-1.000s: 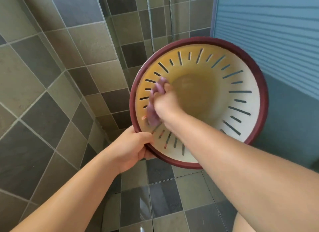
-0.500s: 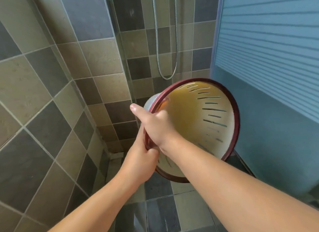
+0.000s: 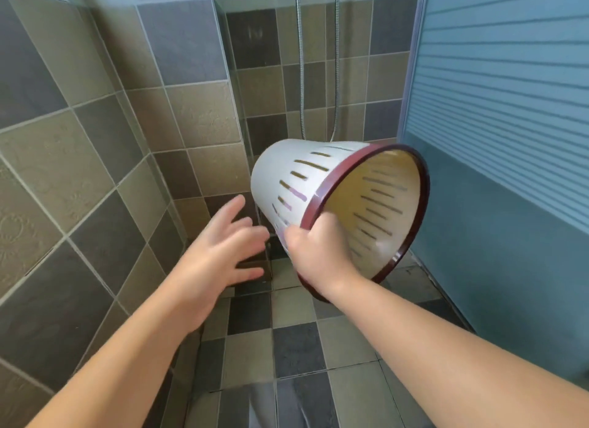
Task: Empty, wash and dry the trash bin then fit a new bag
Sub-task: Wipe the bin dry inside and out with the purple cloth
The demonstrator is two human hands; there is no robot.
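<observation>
The trash bin point(image 3: 287, 169) is white plastic with slotted walls and a dark red rim. It hangs in the air on its side, its mouth turned toward the right and toward me. My right hand point(image 3: 318, 252) grips the rim at its lower left edge. A bit of purple cloth shows through the slots near that hand. My left hand point(image 3: 223, 255) is off the bin, just to its left, with the fingers spread and nothing in it.
A tiled wall point(image 3: 95, 172) runs along the left. A frosted blue glass panel point(image 3: 510, 108) stands on the right. A shower hose point(image 3: 299, 77) hangs at the back corner. Below is a wet checkered tile floor point(image 3: 293, 348).
The bin has swung from facing me to lying sideways with its mouth to the right. My right hand came out of the bin onto the rim. My left hand let go.
</observation>
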